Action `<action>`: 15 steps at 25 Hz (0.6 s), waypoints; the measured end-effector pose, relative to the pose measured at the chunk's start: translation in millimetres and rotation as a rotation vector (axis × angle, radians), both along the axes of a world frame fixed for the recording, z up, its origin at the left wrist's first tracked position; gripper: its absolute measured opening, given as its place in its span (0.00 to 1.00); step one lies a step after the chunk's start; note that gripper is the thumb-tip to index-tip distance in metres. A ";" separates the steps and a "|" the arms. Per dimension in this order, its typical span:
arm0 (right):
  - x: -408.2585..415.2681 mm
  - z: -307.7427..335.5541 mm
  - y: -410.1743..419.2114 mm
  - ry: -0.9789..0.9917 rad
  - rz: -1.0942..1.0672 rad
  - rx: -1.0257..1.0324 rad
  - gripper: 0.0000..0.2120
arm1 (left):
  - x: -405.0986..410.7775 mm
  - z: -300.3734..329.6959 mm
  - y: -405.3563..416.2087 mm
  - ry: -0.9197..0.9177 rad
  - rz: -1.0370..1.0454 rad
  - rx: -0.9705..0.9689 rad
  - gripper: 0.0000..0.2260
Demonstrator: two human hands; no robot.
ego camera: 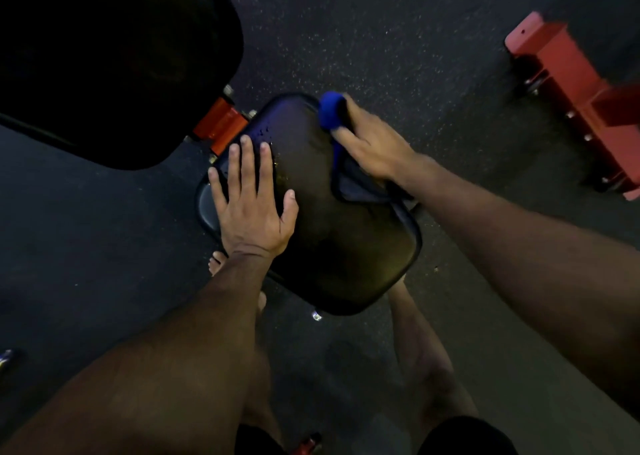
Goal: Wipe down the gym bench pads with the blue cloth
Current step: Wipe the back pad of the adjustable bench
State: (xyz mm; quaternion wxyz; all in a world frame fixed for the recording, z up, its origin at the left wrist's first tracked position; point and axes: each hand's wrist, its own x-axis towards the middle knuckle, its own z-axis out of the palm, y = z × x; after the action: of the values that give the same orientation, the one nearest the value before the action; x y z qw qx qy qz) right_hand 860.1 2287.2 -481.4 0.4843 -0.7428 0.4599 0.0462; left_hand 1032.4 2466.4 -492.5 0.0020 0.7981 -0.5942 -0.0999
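Black, glossy vinyl seat pad [332,233] of a gym bench, seen from above, with both bare hands resting on it. Left hand [251,198]: laid flat on the pad's left part, palm down, fingers straight and spread wide, thumb out to the side; it holds nothing. Fingertips [246,141] lie near the pad's far edge, just short of the orange-red metal bracket [221,127] beyond them. Right hand [372,143]: placed at the pad's far right edge, well apart from the left hand, pressing on the blue cloth [333,111]. Part of the cloth is bunched into a bright blue roll just beyond the fingers; the rest runs as a darker fold beneath the palm and out toward the wrist, lying on the pad's right rim. How far the fingers curl into the cloth cannot be told. Beyond the left hand, past the bracket, rises the large black backrest pad [114,60], deep in shadow. To the far right of the right hand, a red steel frame [571,98] with bolts stands on the dark speckled rubber floor [398,29]. Bare legs and feet show beneath the pad.
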 end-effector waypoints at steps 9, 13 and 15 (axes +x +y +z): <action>-71.4 29.1 23.5 0.041 -0.256 -0.136 0.27 | -1.3 2.6 2.6 0.036 0.003 -0.032 0.31; -131.6 32.6 174.1 -0.006 -1.100 0.047 0.21 | -1.8 5.7 3.4 0.048 -0.002 -0.028 0.31; -108.2 17.6 221.7 -0.087 -1.304 0.150 0.22 | -2.9 4.9 5.1 0.043 0.002 -0.037 0.31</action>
State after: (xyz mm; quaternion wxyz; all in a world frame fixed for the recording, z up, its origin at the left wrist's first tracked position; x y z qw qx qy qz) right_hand 751.9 2508.9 -463.8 0.4818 -0.2774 0.7912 -0.2548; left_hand 1029.6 2471.6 -487.7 0.0300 0.7961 -0.5950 -0.1061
